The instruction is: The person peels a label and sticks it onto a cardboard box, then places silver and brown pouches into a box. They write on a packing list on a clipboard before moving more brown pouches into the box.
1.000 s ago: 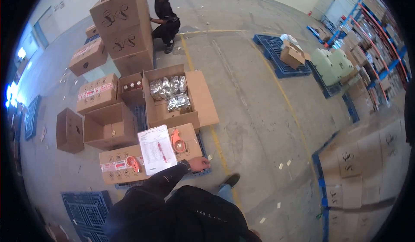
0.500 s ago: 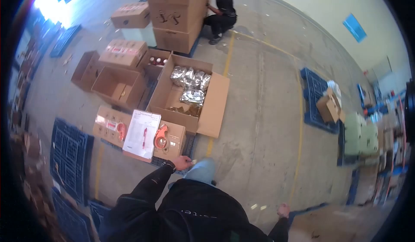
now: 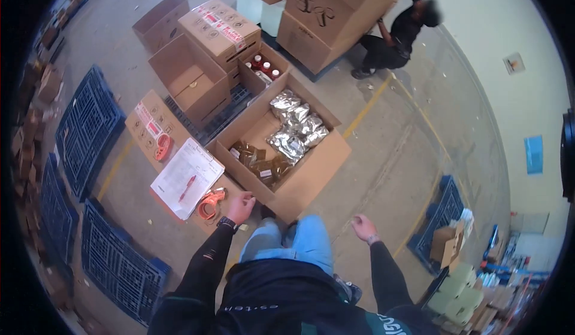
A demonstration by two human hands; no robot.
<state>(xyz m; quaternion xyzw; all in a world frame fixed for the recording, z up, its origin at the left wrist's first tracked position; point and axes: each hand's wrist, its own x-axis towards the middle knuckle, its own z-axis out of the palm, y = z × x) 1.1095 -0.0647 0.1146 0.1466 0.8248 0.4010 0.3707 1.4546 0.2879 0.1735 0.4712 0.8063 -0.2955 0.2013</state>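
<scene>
My left hand (image 3: pixel 241 208) is above the near end of a closed carton, fingers loosely bent and apart, holding nothing. Beside it lies an orange tape dispenser (image 3: pixel 211 204). A clipboard with papers (image 3: pixel 188 178) rests on the same carton, a red pen (image 3: pixel 187 188) on top. My right hand (image 3: pixel 363 228) hangs in the air over the floor, open and without anything in it. In front of me stands an open carton (image 3: pixel 269 198), its side flap folded outward. Inside are silver foil pouches (image 3: pixel 297 125) and brownish clear packets (image 3: pixel 263 162).
Another orange tape dispenser (image 3: pixel 163 147) lies farther along the closed carton. Bottles with white caps (image 3: pixel 263 67) stand in a box behind. A person (image 3: pixel 400 38) crouches by tall stacked cartons (image 3: pixel 308 28). Blue pallets (image 3: pixel 123 263) lie at left; another pallet (image 3: pixel 440 221) is at right.
My view has turned and come nearer to the cartons, which now look larger. My right hand has come forward from low at the right; my left hand is beside the open carton's near corner.
</scene>
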